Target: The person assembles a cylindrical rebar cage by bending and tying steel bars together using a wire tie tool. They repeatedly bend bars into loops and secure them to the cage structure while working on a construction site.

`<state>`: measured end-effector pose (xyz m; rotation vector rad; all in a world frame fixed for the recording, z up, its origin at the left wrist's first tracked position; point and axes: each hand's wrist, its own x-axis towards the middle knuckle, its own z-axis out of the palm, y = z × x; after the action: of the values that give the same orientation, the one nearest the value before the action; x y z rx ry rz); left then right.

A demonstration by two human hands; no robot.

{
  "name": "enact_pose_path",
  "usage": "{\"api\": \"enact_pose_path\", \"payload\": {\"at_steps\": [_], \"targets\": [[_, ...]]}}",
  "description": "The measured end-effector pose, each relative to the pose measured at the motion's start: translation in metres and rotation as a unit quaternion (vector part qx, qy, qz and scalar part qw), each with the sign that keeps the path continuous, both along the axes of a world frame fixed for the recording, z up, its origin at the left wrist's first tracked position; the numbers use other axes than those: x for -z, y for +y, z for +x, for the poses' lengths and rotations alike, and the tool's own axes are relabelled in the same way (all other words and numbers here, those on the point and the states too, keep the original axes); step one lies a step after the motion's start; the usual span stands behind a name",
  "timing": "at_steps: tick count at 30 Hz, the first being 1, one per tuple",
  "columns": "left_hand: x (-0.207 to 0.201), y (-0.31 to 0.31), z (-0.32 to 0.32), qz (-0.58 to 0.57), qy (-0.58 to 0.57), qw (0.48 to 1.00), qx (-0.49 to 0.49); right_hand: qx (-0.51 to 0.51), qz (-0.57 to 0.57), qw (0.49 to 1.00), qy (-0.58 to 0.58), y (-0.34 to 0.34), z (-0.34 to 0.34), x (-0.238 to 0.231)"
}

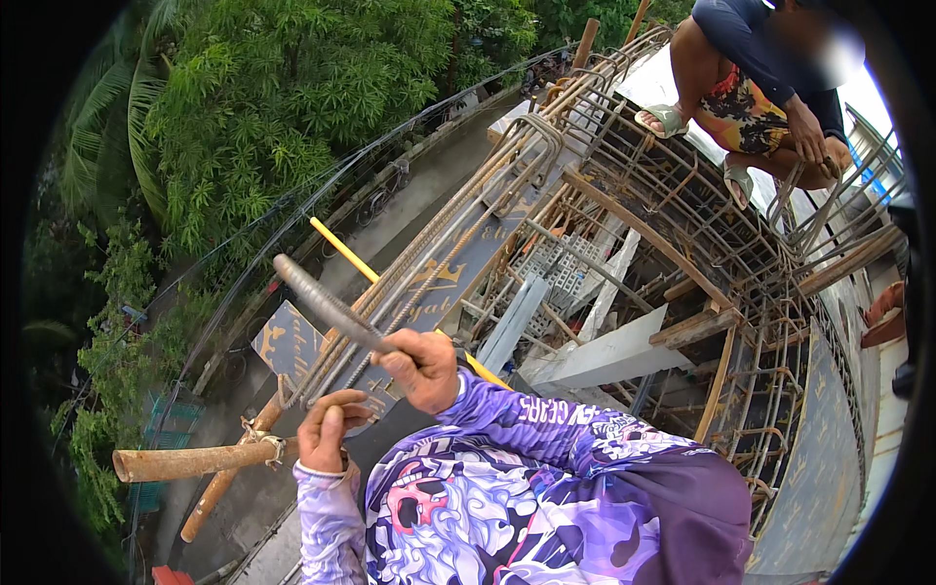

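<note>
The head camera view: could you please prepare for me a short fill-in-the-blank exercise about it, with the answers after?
1. The thick metal bar is gripped by the person's ____ hand.
2. The narrow pole passing beyond that bar is coloured ____.
3. Green trees fill the picture's upper ____ part.
4. Another person crouches in the picture's upper ____ corner.

Missing words: right; yellow; left; right.

In daylight, a grey paved lane (429, 197) runs well below, with dense green trees (292, 97) and a palm (109, 127) beyond it, cables (363, 156) strung along its far side, and a teal lattice structure (156, 429) beside it.
</note>
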<state>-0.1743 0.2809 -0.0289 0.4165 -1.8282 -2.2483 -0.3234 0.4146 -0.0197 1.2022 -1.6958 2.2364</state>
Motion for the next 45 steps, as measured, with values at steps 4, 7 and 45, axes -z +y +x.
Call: {"api": "enact_pose_path", "payload": {"at_steps": [4, 7, 45], "targets": [[-0.070, 0.002, 0.036, 0.053, 0.187, 0.978, -0.069, -0.190, -0.009, 0.977, 0.097, -0.026, 0.041, -0.002], [-0.084, 0.000, 0.060, 0.100, 0.223, 0.966, -0.081, -0.293, 0.024, 0.946, 0.135, -0.038, 0.065, 0.004], [-0.044, -0.029, 0.307, 0.122, 0.029, 0.821, -0.556, 0.521, 0.566, 0.638, -0.042, 0.067, -0.413, 0.073]]}}
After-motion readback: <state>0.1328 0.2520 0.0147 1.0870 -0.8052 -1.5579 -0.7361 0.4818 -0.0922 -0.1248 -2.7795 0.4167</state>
